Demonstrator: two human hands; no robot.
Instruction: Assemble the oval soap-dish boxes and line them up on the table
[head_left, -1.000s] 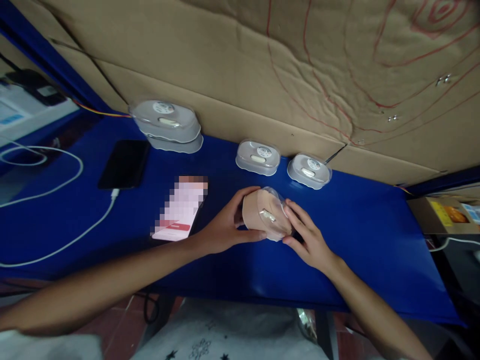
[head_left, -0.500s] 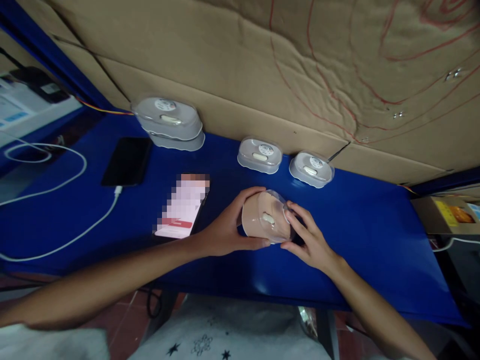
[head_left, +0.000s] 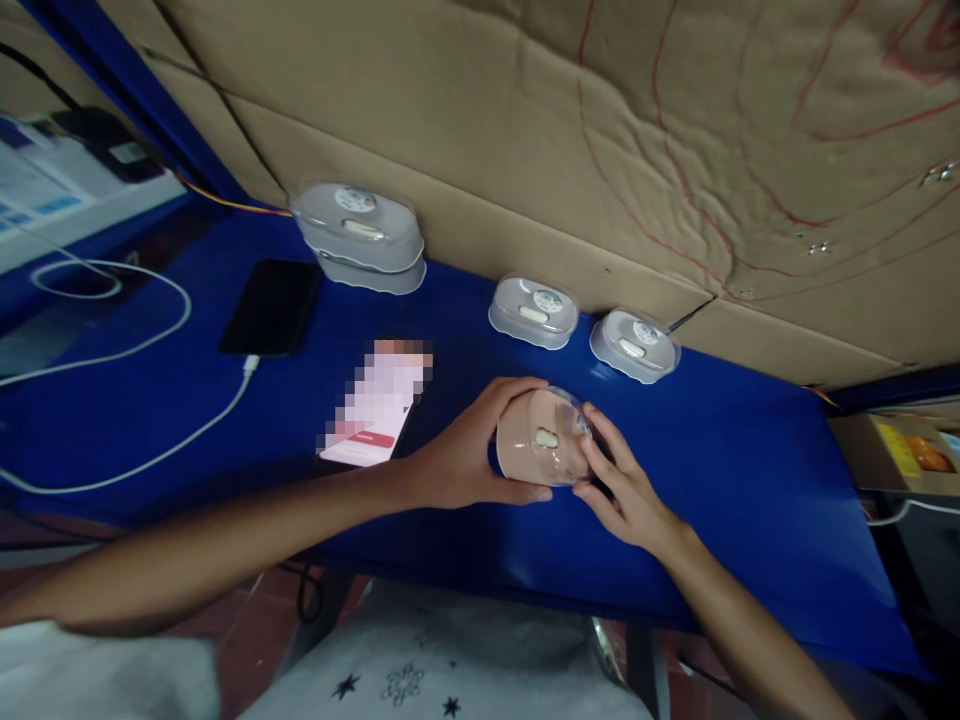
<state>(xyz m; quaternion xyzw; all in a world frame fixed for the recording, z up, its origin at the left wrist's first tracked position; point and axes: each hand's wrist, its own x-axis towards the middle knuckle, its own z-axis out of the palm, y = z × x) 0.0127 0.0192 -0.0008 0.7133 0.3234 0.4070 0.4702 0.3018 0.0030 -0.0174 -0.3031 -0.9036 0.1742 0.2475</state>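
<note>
Between my two hands is a beige plastic container with a clear lid [head_left: 531, 445], which has a small white tab on top and a round label near its right end. My left hand [head_left: 480, 455] wraps round its left end, thumb along the near side and fingers over the far side. My right hand [head_left: 626, 490] grips the right end, with fingertips resting on the lid by the label. Behind it stand two grey containers with clear lids, a middle one [head_left: 534, 314] and a right one [head_left: 636, 346]. The underside of the held container is hidden.
A stack of grey lidded containers [head_left: 360, 240] leans near the cardboard wall [head_left: 450, 150]. On the blue tabletop [head_left: 720, 500] lie a lit phone [head_left: 382, 410] and a dark phone [head_left: 271, 307] with a white cable [head_left: 202, 440]. A cardboard box [head_left: 870, 450] stands at right.
My view has shifted, so most things appear farther right. Both hands keep hold of the beige container; my right fingers have shifted slightly on the lid, showing more of the label.
</note>
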